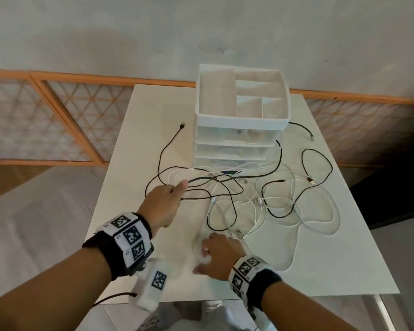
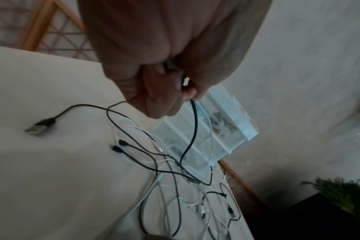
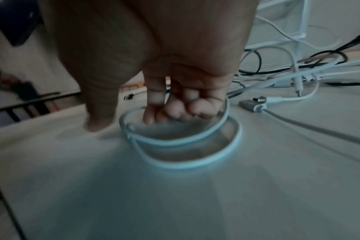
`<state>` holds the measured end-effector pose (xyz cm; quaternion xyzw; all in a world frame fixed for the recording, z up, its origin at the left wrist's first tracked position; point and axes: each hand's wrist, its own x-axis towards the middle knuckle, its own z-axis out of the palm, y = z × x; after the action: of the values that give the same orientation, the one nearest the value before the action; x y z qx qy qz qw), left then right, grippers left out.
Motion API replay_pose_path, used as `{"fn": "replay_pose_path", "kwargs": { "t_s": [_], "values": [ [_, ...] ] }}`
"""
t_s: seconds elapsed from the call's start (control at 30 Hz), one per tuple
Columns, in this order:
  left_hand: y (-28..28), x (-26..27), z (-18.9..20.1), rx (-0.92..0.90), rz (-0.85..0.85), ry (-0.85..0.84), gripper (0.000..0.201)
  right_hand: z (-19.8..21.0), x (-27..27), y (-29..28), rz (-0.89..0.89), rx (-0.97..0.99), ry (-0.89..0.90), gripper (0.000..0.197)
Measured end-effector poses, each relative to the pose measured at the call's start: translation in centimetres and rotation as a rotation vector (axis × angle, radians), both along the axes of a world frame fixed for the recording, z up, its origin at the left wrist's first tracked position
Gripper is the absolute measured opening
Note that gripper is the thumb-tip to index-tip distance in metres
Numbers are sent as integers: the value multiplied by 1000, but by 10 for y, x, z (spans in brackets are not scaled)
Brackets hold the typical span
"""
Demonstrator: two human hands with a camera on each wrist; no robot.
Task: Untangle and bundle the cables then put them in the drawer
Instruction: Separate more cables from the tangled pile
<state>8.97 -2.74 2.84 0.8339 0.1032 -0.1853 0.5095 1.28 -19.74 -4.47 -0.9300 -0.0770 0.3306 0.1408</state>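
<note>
Head view showed the tangled cables (image 1: 244, 194) spread on the white table (image 1: 134, 144) before the drawer unit (image 1: 242, 139). The left hand (image 1: 163, 206) pinched a black cable (image 2: 192, 129) at the tangle's left edge; the right hand (image 1: 220, 254), fingers curled, held a coiled white cable (image 3: 181, 146) nearer the table's front.

The head view looks down from above onto the white table (image 1: 139, 144) and drawer unit (image 1: 243, 115). The left wrist view faces along the hand, close over the tangled cables (image 2: 164, 162). The right wrist view sits low, near the tabletop. All three share the cable tangle.
</note>
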Motion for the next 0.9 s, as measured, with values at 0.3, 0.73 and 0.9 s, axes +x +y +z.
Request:
{"fn": "replay_pose_path", "kwargs": {
  "t_s": [0.3,0.73,0.9],
  "values": [
    [25,8,23,-207,110,50,42,76,53,-46,-415,337,-547,18],
    [-21,13,63,-469,-120,-159,35,192,71,-37,-340,880,-577,16],
    [-15,6,61,-707,-145,90,37,206,79,-52,-369,875,-678,16]
  ]
}}
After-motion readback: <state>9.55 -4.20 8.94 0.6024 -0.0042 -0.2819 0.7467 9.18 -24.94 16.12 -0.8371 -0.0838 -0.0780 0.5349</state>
